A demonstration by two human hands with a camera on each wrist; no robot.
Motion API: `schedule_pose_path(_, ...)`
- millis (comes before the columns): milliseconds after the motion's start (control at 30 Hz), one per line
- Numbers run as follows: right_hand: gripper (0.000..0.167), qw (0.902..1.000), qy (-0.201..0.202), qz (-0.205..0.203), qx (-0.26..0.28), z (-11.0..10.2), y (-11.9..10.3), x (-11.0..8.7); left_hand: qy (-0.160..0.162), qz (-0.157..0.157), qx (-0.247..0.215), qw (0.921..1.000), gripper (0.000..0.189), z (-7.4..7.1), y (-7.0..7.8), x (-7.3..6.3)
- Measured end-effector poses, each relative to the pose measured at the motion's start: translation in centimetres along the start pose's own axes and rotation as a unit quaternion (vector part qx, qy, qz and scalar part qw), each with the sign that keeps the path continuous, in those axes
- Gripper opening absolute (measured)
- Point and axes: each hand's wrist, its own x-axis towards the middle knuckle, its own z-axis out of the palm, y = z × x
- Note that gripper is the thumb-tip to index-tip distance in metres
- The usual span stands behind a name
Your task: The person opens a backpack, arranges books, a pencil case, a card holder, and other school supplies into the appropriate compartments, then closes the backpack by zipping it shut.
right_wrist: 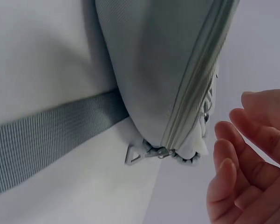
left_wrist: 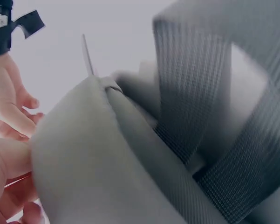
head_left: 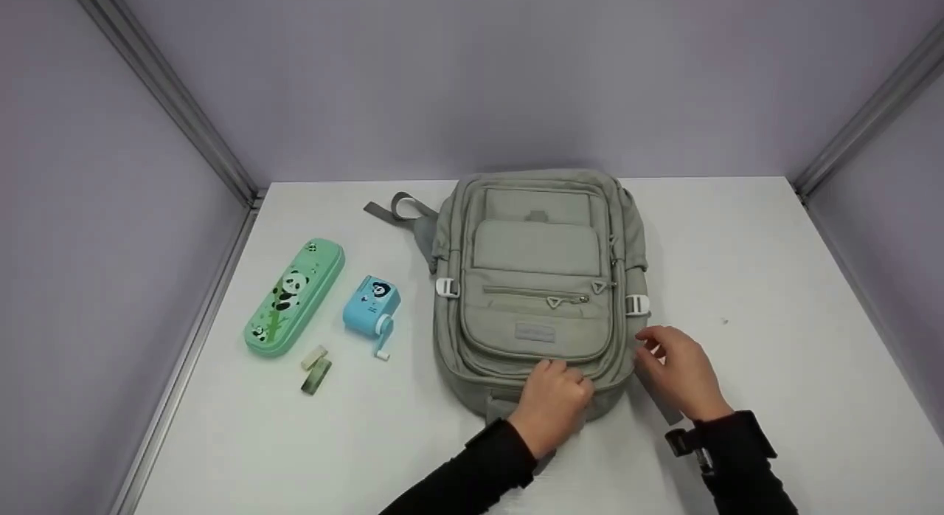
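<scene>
A grey-green backpack (head_left: 537, 246) lies on the table with its front pockets facing up. My left hand (head_left: 553, 401) grips the bag's near edge with curled fingers; in the left wrist view its thumb (left_wrist: 11, 156) lies against the fabric. Beside the near right side of the bag is my right hand (head_left: 682, 371), its fingers loosely bent and holding nothing. The right wrist view shows that hand (right_wrist: 251, 172) apart from the bag's zipper (right_wrist: 188, 102), with a triangular zipper pull (right_wrist: 133, 155) hanging at its end and a webbing strap (right_wrist: 60, 119) across the table.
To the left lie a green panda pencil case (head_left: 295, 297), a blue crank pencil sharpener (head_left: 371, 306) and two small block-like pieces, one pale (head_left: 314, 357), one dark green (head_left: 316, 376). A loose strap (head_left: 402, 211) sticks out at the bag's far left. Walls (head_left: 516, 80) enclose the table.
</scene>
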Motion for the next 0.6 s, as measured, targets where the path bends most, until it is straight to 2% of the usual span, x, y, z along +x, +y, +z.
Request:
schedule_pose_path(167, 0.015, 0.9999, -0.003, -0.011, 0.004, 0.3, -0.5, 0.2, 0.018, -0.018, -0.040, 0.9989, 0.011, -1.1, 0.0, -1.3)
schedule_pose_path(300, 0.016, 0.9997, -0.008, -0.023, -0.001, -0.3, -1.1, 1.4, 0.023, -0.037, -0.082, 0.9957, 0.011, -2.3, -0.8, -2.9)
schedule_pose_path(433, 0.019, 0.9993, -0.007, -0.035, -0.013, -1.5, -1.6, 3.7, 0.044, -0.067, -0.090, 0.9927, 0.012, -3.0, -3.0, -4.5)
schedule_pose_path(533, 0.020, 0.9990, -0.007, -0.034, -0.027, -1.8, -1.7, 5.7, 0.056, -0.116, -0.087, 0.9879, 0.012, -2.9, -5.3, -5.8)
schedule_pose_path(600, 0.023, 0.9985, -0.016, -0.033, -0.040, -1.5, -1.5, 6.9, 0.051, -0.154, -0.085, 0.9831, 0.014, -2.9, -6.7, -6.8)
